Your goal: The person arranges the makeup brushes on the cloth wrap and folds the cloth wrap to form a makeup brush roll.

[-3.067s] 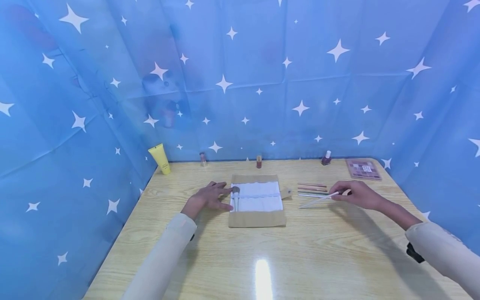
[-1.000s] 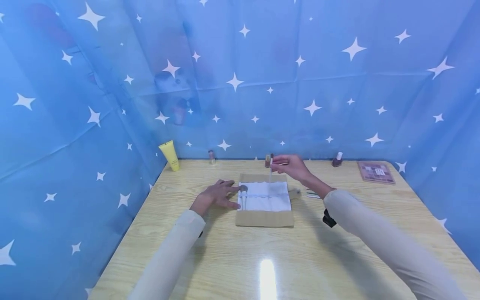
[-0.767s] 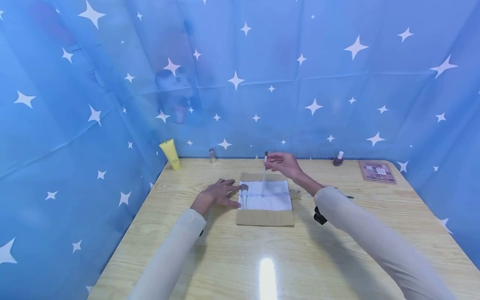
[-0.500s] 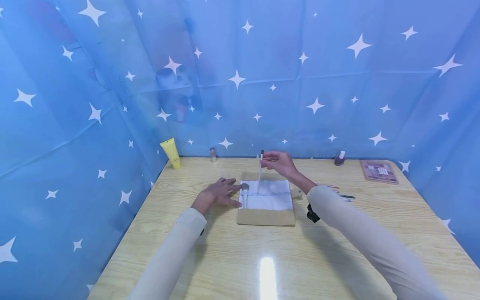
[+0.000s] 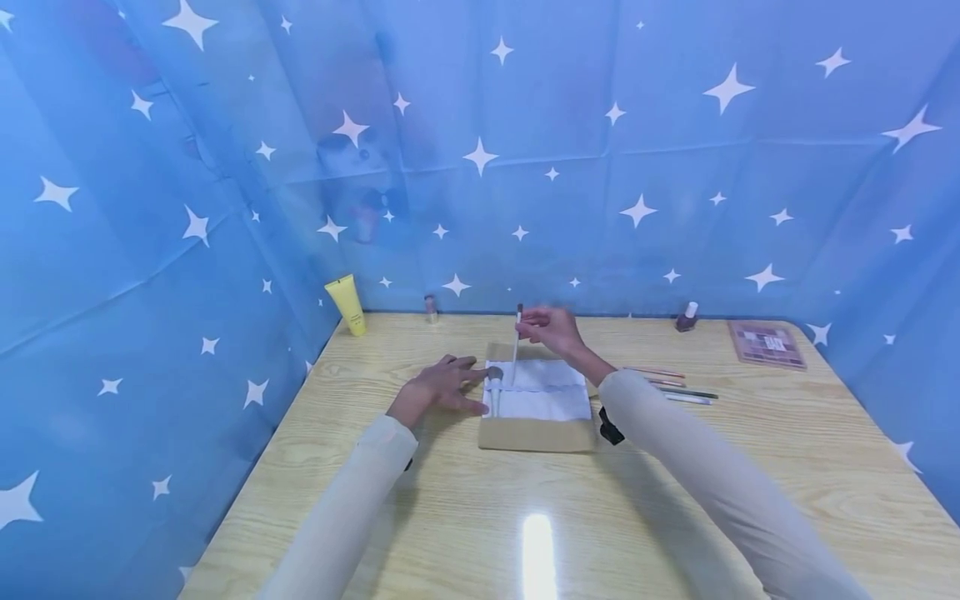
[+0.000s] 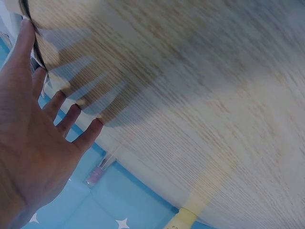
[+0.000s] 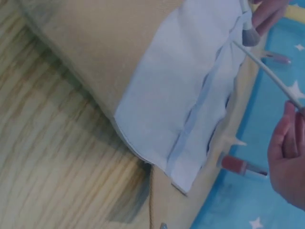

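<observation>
A tan brush roll [image 5: 536, 435] lies unfolded on the table, its white pocket lining facing up. My left hand [image 5: 442, 387] rests at its left edge with fingers spread; the left wrist view shows those fingers [image 6: 88, 136] extended at the edge. A fluffy makeup brush [image 5: 495, 392] with a pale handle sits in the leftmost pocket. Just right of it, my right hand [image 5: 553, 332] pinches a thin white makeup brush [image 5: 515, 354] near its dark bristle end, bristles up. In the right wrist view the thin brush's handle tip [image 7: 234, 43] is right at the pocket seam.
Several slim brushes or pencils [image 5: 686, 393] lie right of the roll, partly behind my right sleeve. Along the back stand a yellow tube [image 5: 347, 307], a small bottle [image 5: 431, 308] and dark nail polish [image 5: 687, 317], with a palette [image 5: 767, 343] far right. A red bottle [image 7: 233, 163] shows beyond the roll.
My right hand has carried the thin brush from the right side leftward over the roll and turned it upright. Lately its tip has shifted toward the fluffy brush. The left hand stays in place.
</observation>
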`<state>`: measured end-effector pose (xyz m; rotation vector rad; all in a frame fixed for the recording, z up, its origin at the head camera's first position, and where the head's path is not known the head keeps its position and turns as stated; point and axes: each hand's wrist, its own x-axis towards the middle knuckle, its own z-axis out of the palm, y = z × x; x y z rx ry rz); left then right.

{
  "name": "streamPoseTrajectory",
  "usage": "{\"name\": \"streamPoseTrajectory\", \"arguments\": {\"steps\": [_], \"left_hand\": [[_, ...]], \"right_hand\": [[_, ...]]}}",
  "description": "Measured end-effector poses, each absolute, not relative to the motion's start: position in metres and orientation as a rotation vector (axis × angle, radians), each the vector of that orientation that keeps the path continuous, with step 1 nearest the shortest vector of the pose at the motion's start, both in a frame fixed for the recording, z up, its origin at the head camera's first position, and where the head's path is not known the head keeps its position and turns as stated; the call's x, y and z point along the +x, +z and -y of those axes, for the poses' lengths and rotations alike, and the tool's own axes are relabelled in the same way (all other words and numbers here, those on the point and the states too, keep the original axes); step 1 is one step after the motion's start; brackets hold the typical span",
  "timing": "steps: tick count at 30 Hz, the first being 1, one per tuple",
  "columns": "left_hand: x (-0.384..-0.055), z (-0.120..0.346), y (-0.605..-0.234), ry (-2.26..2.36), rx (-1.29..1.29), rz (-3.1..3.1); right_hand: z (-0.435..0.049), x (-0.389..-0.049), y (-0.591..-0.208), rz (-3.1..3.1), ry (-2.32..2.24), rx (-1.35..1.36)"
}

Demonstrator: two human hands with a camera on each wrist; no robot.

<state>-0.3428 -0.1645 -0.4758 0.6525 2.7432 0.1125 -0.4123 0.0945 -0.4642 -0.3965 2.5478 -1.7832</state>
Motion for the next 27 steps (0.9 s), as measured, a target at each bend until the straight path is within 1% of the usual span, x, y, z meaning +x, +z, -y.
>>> {"name": "streamPoseTrajectory", "arguments": {"steps": [15, 27], "left_hand": [[-0.342, 0.163, -0.475, 0.082, 0.635, -2.746], [-0.339, 0.162, -0.473, 0.117, 0.620, -2.749]], "right_hand": [[-0.096, -0.407, -0.477, -2.498, -1.686, -0.291], [-0.097, -0.398, -0.481, -2.457, -1.689, -0.323]]}}
